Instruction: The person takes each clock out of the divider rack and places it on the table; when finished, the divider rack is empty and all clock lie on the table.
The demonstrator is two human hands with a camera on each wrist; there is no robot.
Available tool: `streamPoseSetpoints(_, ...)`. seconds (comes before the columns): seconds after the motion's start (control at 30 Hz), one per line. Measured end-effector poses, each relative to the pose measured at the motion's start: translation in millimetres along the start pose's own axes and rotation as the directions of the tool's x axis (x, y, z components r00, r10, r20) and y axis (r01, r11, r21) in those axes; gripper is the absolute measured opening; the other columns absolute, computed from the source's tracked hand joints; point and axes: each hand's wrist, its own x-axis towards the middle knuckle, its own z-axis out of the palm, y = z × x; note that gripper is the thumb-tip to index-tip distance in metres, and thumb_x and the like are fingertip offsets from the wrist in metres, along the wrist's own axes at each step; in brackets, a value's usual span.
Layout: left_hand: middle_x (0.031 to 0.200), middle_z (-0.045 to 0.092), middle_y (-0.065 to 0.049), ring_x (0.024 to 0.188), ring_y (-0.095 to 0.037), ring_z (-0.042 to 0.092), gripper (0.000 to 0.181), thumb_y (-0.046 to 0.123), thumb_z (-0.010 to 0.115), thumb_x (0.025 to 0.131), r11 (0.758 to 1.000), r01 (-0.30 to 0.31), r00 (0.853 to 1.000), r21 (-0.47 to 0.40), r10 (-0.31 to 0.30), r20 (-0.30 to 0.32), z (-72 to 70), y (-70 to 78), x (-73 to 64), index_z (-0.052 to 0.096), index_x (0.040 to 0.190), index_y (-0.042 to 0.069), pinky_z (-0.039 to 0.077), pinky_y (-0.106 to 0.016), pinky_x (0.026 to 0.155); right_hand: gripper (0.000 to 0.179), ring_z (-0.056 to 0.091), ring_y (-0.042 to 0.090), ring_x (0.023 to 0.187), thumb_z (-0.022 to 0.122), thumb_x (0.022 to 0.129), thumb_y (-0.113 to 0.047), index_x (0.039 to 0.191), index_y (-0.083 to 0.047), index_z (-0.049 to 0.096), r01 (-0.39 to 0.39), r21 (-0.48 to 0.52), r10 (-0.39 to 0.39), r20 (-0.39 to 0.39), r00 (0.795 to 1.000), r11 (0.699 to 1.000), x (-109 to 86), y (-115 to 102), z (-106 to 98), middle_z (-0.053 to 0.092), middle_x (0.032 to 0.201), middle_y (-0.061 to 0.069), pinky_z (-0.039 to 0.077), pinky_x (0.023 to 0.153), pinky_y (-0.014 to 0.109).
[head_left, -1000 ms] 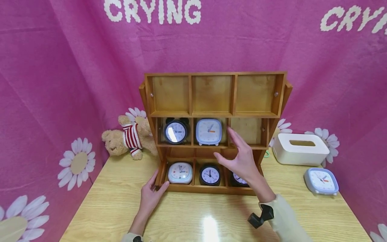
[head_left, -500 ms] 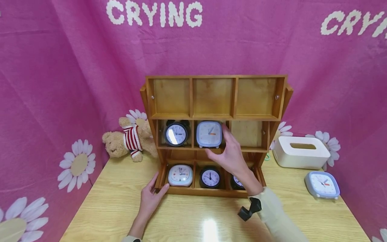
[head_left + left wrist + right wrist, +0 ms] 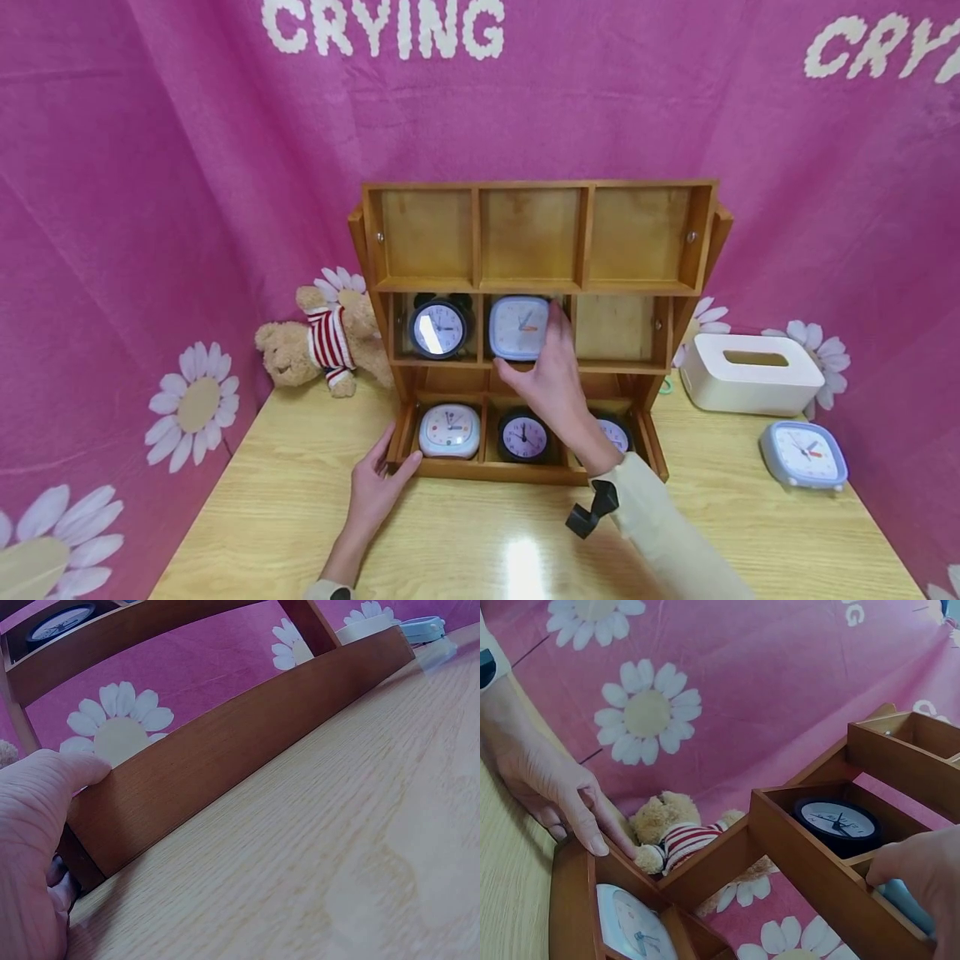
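Observation:
My right hand (image 3: 553, 379) grips a light-blue alarm clock (image 3: 519, 327) in the middle compartment of a wooden shelf (image 3: 487, 472), thumb at its lower left edge and fingers along its right side. In the right wrist view only a blue strip of that clock (image 3: 906, 904) shows under the hand. My left hand (image 3: 372, 487) holds the shelf's lower left front corner; the left wrist view has the thumb (image 3: 86, 769) over the front board. A black twin-bell alarm clock (image 3: 438, 328) stands in the compartment left of the blue one.
The bottom row holds a white alarm clock (image 3: 450, 431) and two black ones, the right (image 3: 613, 433) partly behind my wrist. Another blue clock (image 3: 806, 454) and a white tissue box (image 3: 750, 392) are at right. A teddy bear (image 3: 300, 354) lies at left.
My right hand has moved left from beside the middle row's divider onto the blue clock and closed around it. My left hand has stayed at the shelf corner.

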Motion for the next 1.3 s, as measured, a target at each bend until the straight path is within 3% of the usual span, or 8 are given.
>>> streamPoseSetpoints(0.17, 0.155, 0.051, -0.017, 0.138, -0.032, 0.051, 0.071, 0.016, 0.083, 0.091, 1.0, -0.002, 1.0, 0.015, 0.002, -0.002, 0.4, 1.6, 0.9, 0.051, 0.154, 0.005, 0.039, -0.041, 0.115, 0.118, 0.047, 0.043, 0.136, 0.093, 0.077, -0.035, 0.162, 0.002, 0.02, -0.02, -0.028, 0.019, -0.023, 1.0, 0.999, 4.6, -1.9, 3.7, 0.04, 0.152, 0.03, 0.044, 0.113, 0.058)
streamPoseSetpoints(0.27, 0.155, 0.05, -0.017, 0.139, -0.032, 0.05, 0.071, 0.016, 0.083, 0.091, 1.0, 0.005, 1.0, 0.022, -0.005, -0.004, 0.1, 1.1, 0.6, 0.051, 0.154, 0.005, 0.038, -0.047, 0.116, 0.117, 0.048, 0.042, 0.134, 0.093, 0.076, -0.037, 0.161, 0.001, 0.022, -0.033, -0.045, 0.032, -0.033, 0.999, 0.998, 5.2, -2.3, 5.8, 0.042, 0.15, 0.028, 0.045, 0.111, 0.059)
streamPoseSetpoints(0.57, 0.155, 0.05, -0.019, 0.139, -0.033, 0.049, 0.072, 0.017, 0.083, 0.091, 1.0, 0.017, 1.0, 0.019, -0.017, -0.006, 0.0, 0.3, -0.9, 0.051, 0.154, 0.005, 0.038, -0.049, 0.116, 0.113, 0.054, 0.04, 0.126, 0.092, 0.072, -0.037, 0.159, -0.002, 0.029, -0.033, -0.049, 0.029, -0.072, 0.997, 0.998, 4.6, -4.0, 8.8, 0.049, 0.145, 0.024, 0.053, 0.102, 0.058)
streamPoseSetpoints(0.87, 0.155, 0.051, -0.017, 0.139, -0.032, 0.05, 0.071, 0.017, 0.083, 0.091, 1.0, 0.003, 1.0, 0.013, -0.004, 0.001, 0.1, -0.8, 0.8, 0.051, 0.154, 0.005, 0.038, -0.046, 0.116, 0.111, 0.057, 0.036, 0.121, 0.092, 0.071, -0.037, 0.159, -0.006, 0.032, 0.031, -0.018, -0.033, -0.158, 0.987, 0.999, 0.5, -3.5, 6.4, 0.051, 0.144, 0.02, 0.056, 0.098, 0.054)
streamPoseSetpoints(1.3, 0.156, 0.05, -0.017, 0.141, -0.031, 0.048, 0.072, 0.016, 0.083, 0.091, 1.0, 0.009, 1.0, 0.007, -0.009, -0.002, -0.4, -0.6, 0.8, 0.05, 0.154, 0.004, 0.037, -0.048, 0.117, 0.106, 0.062, 0.035, 0.105, 0.091, 0.069, -0.042, 0.153, -0.001, 0.04, 0.076, -0.029, -0.08, -0.206, 0.975, 0.997, -13.5, -17.3, -20.9, 0.057, 0.133, 0.021, 0.061, 0.08, 0.052)
